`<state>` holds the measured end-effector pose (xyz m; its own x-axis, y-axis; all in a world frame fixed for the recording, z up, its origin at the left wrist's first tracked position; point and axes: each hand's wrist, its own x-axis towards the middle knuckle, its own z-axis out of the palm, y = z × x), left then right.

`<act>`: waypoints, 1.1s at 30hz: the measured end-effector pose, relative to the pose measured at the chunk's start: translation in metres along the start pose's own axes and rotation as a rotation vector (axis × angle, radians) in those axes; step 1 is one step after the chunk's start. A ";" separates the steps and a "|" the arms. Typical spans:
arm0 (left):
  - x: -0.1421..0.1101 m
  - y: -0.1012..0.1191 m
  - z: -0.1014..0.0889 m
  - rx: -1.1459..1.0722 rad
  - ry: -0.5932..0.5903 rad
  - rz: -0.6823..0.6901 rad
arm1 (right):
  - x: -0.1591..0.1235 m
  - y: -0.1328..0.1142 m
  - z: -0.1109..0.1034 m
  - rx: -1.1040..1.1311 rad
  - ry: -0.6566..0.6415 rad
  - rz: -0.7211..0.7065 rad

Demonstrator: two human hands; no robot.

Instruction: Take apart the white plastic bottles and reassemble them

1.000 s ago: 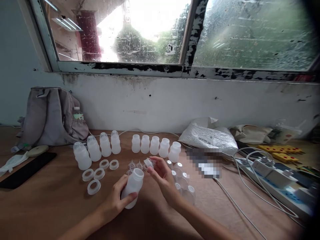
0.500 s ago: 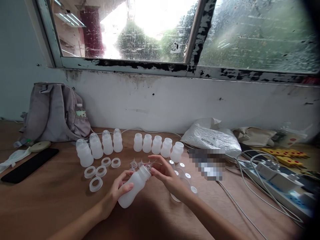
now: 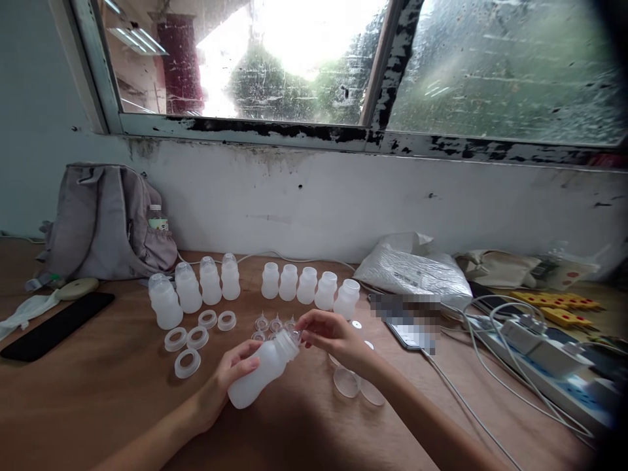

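- Basically, brown table [image 3: 122, 418] carries it all; gray backpack [image 3: 105, 222] at far left, silvery parcel [image 3: 417, 271] at back right.
- Left hand [image 3: 223, 383]: fingers wrapped around frosted bottle [image 3: 252, 383], tilted, mouth up toward the right hand [image 3: 343, 340].
- Right hand: fingers at a clear piece [image 3: 293, 332] on the bottle mouth. Touching, looks like; can't tell if pinched.
- Step, my read: lining that piece up with the mouth. Next move calls for a steady left grip and light, square pressure.
- Four bottles with clear tops [image 3: 210, 284] back left; five open bottles [image 3: 307, 286] back center, all upright.
- Clear cups [image 3: 347, 383] near right forearm, partly hidden.
- Five loose rings [image 3: 187, 364] left of held bottle; small clear tipped parts [image 3: 261, 324] just behind its neck.
- Writing: drink bottle [image 3: 157, 219] in backpack pocket has a green-yellow label, too small. Parcel print unreadable, phone [image 3: 407, 337] screen pixelated. No legible brand.
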<state>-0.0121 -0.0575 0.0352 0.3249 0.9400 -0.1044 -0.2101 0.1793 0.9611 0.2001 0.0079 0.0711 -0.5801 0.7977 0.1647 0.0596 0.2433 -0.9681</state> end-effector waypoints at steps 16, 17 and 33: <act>-0.002 0.004 0.002 -0.004 -0.017 -0.070 | 0.002 0.004 -0.003 -0.028 0.024 0.035; -0.003 0.004 0.002 0.001 -0.024 -0.066 | 0.001 0.005 -0.003 -0.053 0.020 0.041; 0.000 0.000 0.001 0.026 -0.073 -0.047 | -0.006 -0.009 0.001 -0.316 -0.037 0.043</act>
<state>-0.0114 -0.0581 0.0356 0.4000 0.9070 -0.1316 -0.1690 0.2142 0.9621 0.2019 0.0003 0.0789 -0.6006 0.7916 0.1123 0.3309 0.3739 -0.8665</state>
